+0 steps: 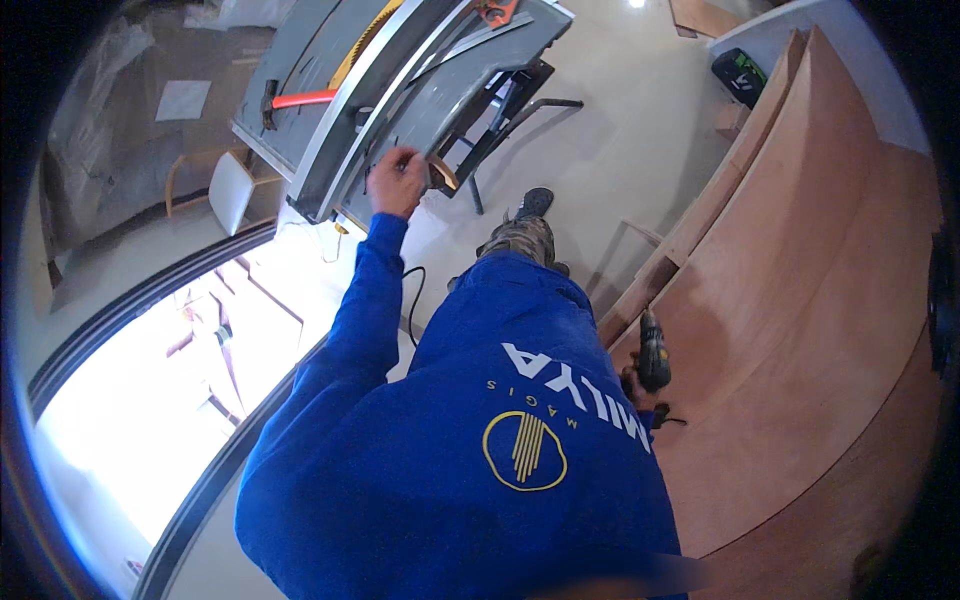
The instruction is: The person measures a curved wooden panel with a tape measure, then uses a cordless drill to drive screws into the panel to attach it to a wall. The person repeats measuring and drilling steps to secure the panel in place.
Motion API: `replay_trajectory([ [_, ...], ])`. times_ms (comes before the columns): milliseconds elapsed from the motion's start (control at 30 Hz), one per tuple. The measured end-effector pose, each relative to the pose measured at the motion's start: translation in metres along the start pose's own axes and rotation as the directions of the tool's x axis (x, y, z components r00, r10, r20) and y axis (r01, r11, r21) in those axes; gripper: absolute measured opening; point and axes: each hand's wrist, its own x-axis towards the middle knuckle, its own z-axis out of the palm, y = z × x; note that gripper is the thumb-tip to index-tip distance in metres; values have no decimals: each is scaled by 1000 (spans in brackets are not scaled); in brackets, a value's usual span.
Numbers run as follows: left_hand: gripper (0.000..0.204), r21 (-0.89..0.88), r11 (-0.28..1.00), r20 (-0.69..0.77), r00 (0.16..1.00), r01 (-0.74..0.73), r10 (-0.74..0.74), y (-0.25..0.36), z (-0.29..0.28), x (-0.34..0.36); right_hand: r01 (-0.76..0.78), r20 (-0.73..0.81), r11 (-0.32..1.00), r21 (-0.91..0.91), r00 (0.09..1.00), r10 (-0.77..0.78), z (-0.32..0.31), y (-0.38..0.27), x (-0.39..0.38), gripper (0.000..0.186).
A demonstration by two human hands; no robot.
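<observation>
My left hand [398,184] reaches out over the near end of a grey metal work table [285,75]. Its fingers are bent together, and whatever may be in them is too small to make out. Just right of it, a curved tan piece [443,173] sits at the table's edge. Down by my right side, my right hand [634,388] is wrapped round a dark cordless drill [652,355]. The sleeve and the drill's body hide much of that hand. A hammer [300,99] with a red handle lies on the table, beyond my left hand.
Long metal rails [365,95] cross the table, with an orange-handled tool [495,12] at the far end. A large bent plywood panel [790,300] fills the right side. Behind it is a black-and-green device [740,75]. A white chair [232,190] stands at left, above a bright opening.
</observation>
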Motion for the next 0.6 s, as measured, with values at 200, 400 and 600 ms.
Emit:
replay_trajectory([
  [200,21,77,969,-263,943,233,-206,-70,-55,-16,-103,-51,954,-282,994,92,22,-98,101,34],
  [400,21,195,959,-258,954,208,-154,-98,-54,-13,-37,43,945,-324,998,54,43,-120,146,37],
  [600,18,406,911,-187,982,75,2,-118,-46,-15,163,173,906,-390,980,-102,59,-115,157,40],
])
